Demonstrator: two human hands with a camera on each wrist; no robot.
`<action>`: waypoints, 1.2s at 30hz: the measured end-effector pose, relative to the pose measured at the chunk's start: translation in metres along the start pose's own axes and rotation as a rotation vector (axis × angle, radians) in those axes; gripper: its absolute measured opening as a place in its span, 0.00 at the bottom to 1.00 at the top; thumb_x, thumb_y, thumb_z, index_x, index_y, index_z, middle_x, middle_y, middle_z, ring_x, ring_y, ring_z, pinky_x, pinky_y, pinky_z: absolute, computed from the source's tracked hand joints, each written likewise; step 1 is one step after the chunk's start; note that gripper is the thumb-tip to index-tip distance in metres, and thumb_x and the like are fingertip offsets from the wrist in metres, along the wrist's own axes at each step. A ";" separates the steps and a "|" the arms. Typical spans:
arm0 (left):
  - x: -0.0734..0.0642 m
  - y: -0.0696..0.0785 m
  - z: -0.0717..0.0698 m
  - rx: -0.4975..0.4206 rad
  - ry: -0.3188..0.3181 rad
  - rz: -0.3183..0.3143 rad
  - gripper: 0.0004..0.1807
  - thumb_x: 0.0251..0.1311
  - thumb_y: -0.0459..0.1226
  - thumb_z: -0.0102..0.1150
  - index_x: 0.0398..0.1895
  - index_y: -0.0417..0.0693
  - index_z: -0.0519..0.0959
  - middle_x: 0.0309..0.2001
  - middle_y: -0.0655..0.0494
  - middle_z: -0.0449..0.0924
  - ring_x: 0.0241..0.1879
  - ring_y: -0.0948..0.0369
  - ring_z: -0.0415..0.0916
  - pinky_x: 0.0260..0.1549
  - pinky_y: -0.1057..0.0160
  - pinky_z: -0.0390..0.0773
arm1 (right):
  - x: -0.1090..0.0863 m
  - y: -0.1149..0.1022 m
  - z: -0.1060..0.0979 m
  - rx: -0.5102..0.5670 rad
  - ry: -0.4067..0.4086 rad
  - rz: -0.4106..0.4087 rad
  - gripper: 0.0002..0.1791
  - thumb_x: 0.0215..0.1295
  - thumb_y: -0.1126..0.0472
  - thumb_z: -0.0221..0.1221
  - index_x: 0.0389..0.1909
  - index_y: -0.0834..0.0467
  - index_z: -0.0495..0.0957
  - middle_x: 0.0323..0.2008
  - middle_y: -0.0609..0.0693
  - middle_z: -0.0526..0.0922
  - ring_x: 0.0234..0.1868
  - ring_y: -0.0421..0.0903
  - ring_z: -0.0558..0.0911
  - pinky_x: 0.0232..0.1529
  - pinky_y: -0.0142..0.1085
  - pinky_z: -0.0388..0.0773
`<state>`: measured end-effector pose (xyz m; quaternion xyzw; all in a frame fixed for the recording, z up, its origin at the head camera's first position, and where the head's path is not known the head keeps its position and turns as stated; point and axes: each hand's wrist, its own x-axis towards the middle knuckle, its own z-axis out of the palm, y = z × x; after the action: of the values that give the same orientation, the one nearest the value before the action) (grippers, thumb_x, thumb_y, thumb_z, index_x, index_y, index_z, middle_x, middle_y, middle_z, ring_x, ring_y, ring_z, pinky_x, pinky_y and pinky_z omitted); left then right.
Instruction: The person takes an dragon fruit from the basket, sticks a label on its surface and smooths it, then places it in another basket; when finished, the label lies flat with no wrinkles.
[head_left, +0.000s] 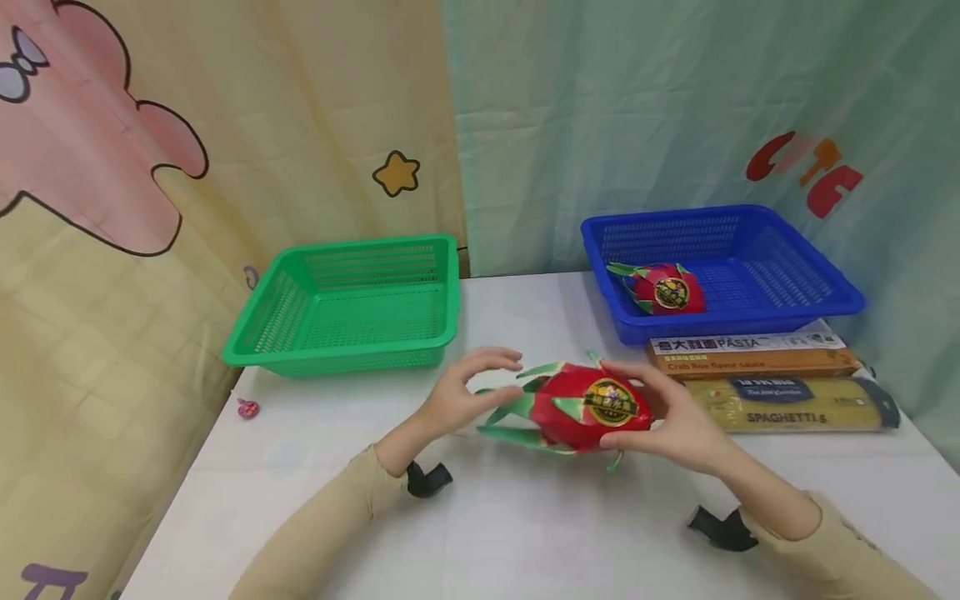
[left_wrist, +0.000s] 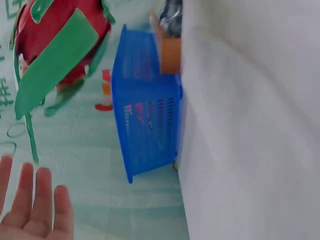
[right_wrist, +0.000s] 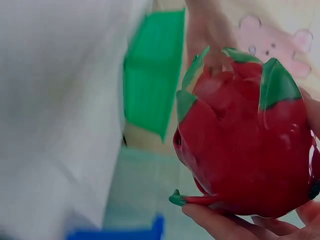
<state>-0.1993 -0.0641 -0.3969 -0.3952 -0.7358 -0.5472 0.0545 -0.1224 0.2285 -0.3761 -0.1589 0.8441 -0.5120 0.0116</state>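
Observation:
A red toy dragon fruit with green leaves and a round gold sticker is held just above the white table. My right hand grips it from the right, fingers curled under and round it. In the right wrist view the dragon fruit fills the frame, with my fingers below it. My left hand hovers at the leafy end with loosely curved fingers. In the left wrist view its fingers are straight and apart from the dragon fruit.
A green basket sits at the back left. A blue basket at the back right holds a second dragon fruit. In front of it lie a pasta box and a spaghetti pack. A small pink object lies near the table's left edge.

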 end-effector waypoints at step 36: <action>0.134 -0.047 0.124 -0.188 0.145 -0.513 0.14 0.55 0.42 0.67 0.45 0.52 0.83 0.42 0.65 0.80 0.33 0.69 0.75 0.30 0.71 0.75 | 0.107 0.162 -0.232 -0.306 0.472 0.256 0.53 0.55 0.42 0.63 0.73 0.52 0.40 0.69 0.67 0.44 0.68 0.65 0.48 0.62 0.62 0.50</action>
<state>-0.2774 0.1074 -0.4132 -0.1590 -0.7520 -0.6358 -0.0702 -0.3076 0.4677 -0.3914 0.0720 0.9039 -0.3960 -0.1446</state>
